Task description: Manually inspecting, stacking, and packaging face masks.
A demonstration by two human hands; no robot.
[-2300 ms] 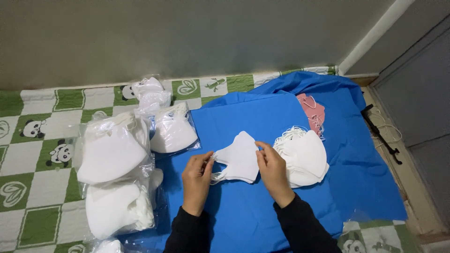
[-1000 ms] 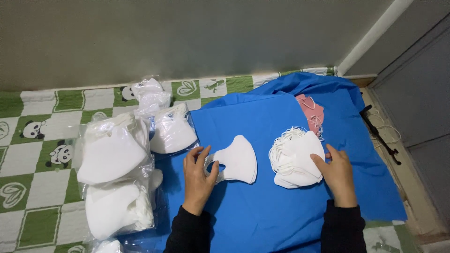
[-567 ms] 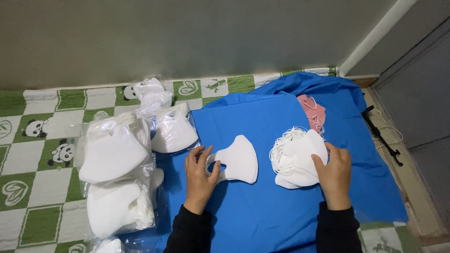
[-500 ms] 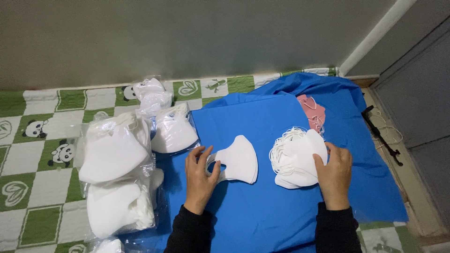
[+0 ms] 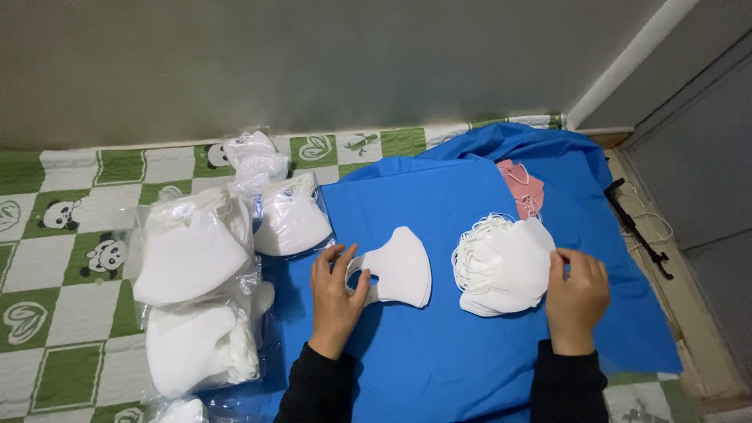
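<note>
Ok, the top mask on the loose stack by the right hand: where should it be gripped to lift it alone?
Probably at the right edge of the top mask, coming from the right, where the right hand already touches it. The ear loops bunch along the stack's left side, so that side risks snagging others.

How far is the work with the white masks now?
Done: several clear bags of masks lie at the left. In hand: the left hand touches a small mask stack; the right hand touches the loose pile. Left: that pile is unbagged.
</note>
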